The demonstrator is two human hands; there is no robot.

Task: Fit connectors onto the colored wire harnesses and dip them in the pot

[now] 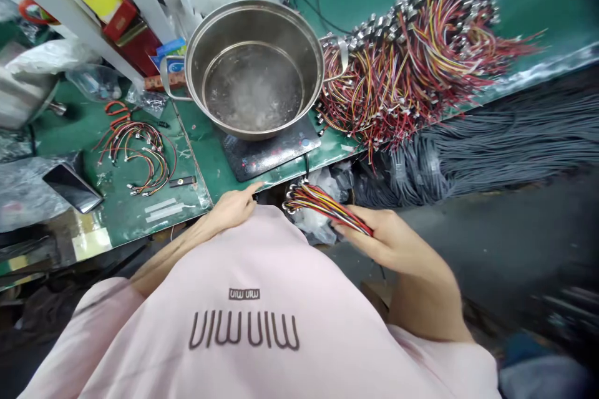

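While your right hand closes thumb and fingers round the wires, metal ends jutting past the fingertips, keep the strands level and the pinch snug without crushing them, the elbow bent and the hand turned inward. Your left hand lies at the bench edge, index finger stretched out, though whether its other fingers grip anything cannot be told. Beyond, the pot sits on the hotplate beside the heap of leads.

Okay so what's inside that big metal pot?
The pot holds steaming liquid, with a ring visible around it. Steam blurs the middle, so I can't tell whether anything lies beneath.
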